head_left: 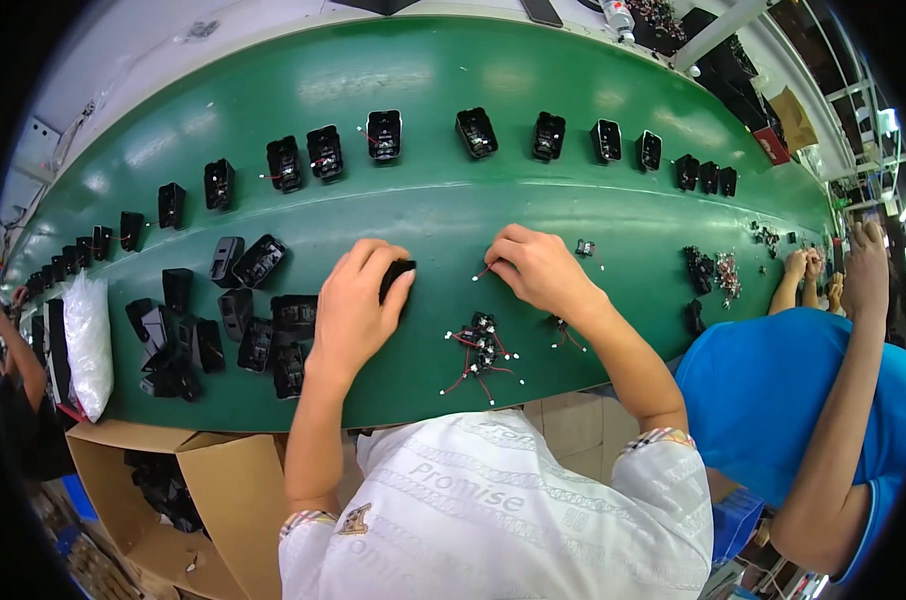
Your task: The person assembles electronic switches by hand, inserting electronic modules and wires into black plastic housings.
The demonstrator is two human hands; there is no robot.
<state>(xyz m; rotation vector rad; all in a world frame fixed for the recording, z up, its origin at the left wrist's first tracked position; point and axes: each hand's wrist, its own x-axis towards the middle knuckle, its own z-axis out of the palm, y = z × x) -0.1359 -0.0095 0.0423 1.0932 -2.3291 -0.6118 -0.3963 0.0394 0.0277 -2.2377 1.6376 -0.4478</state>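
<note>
Our upper garment: white short-sleeved shirt (533, 545) with pale tonal lettering, plaid cuff trim (665, 437), small tan emblem (355, 519).

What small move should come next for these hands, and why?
I'd likely bring the right hand leftward, toward the dark piece in the left hand: the right one appears to pinch a thin red wire, green table shows between the two, and some black cases in the far row show similar wires.

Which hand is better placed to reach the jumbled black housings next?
Probably the left hand: though holding a black part, it is much nearer the jumbled housings than the right hand.
</note>
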